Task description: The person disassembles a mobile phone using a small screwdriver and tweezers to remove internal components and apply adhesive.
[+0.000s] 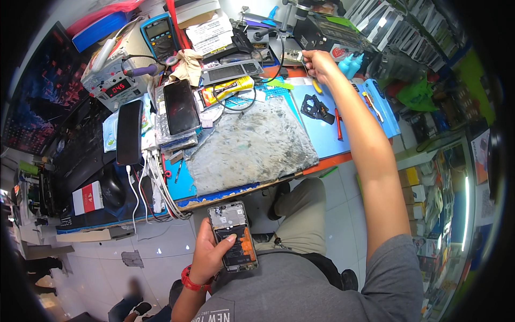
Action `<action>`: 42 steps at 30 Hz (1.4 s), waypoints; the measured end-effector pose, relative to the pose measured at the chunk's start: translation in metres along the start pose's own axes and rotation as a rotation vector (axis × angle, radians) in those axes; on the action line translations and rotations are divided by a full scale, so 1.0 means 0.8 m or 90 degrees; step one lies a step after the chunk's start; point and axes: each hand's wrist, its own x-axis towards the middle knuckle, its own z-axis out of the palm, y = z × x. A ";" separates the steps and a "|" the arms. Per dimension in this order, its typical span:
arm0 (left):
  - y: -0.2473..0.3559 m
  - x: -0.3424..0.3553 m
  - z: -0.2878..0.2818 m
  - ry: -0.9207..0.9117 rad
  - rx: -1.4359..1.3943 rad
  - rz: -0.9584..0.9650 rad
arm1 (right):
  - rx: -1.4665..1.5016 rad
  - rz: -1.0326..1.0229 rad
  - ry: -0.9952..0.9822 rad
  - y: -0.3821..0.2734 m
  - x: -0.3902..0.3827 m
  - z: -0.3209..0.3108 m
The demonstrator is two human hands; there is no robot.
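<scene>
My left hand grips an opened phone low in front of my body, its black battery and a metal plate exposed and my thumb across the battery. My right arm stretches over the bench, and my right hand pinches something small at the back beside a small pale board; what exactly it holds I cannot make out. Near that hand stand light-blue bottles. Below it on the blue mat lie a black plastic part and red-handled pliers.
A stained grey pad covers mid-bench. Leftward are two phones, cables, a mouse, a power supply, a multimeter and a screen. A glass cabinet is at right; another person's leg shows lower left.
</scene>
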 end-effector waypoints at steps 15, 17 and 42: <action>-0.002 0.000 -0.006 0.001 -0.020 0.000 | -0.283 -0.005 0.124 -0.002 0.025 0.037; -0.001 0.000 -0.007 -0.007 -0.028 -0.010 | -0.408 -0.061 0.167 0.011 0.052 0.028; -0.013 -0.005 0.023 -0.065 -0.013 -0.002 | -0.440 -0.484 -0.252 0.078 -0.478 0.082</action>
